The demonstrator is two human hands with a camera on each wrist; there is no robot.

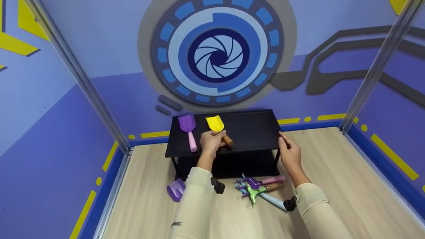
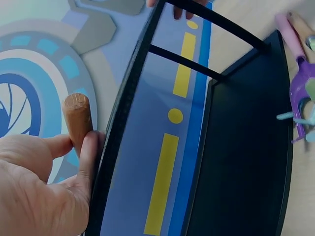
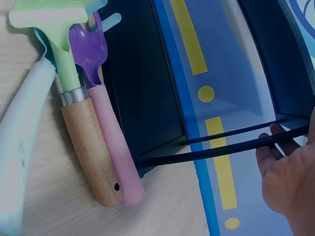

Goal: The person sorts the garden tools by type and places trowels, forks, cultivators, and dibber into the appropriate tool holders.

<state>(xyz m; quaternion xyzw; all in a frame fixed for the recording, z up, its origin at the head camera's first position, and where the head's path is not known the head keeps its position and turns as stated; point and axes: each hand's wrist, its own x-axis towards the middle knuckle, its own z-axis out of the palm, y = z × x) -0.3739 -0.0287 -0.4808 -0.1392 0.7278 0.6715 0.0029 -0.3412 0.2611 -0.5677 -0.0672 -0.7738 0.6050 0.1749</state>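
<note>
My left hand [image 1: 211, 141] pinches the brown wooden handle [image 2: 78, 118] of a yellow toy shovel [image 1: 215, 123], over the front edge of the black two-tier shelf [image 1: 252, 129]. The shovel's yellow scoop points toward the back of the top tier. To its left on that tier lies a purple shovel [image 1: 187, 123] with a pink handle. My right hand [image 1: 291, 154] grips the shelf's right side near the front corner; in the right wrist view its fingers [image 3: 266, 150] curl at the side frame.
In front of the shelf, on the wooden floor [image 1: 146, 199], several small rakes lie heaped: a green one [image 1: 255, 193] with a wooden handle, a purple one [image 1: 251, 182] and a light blue one [image 1: 272, 200]. A purple scoop [image 1: 176, 190] lies left, partly behind my sleeve. Patterned walls surround the shelf.
</note>
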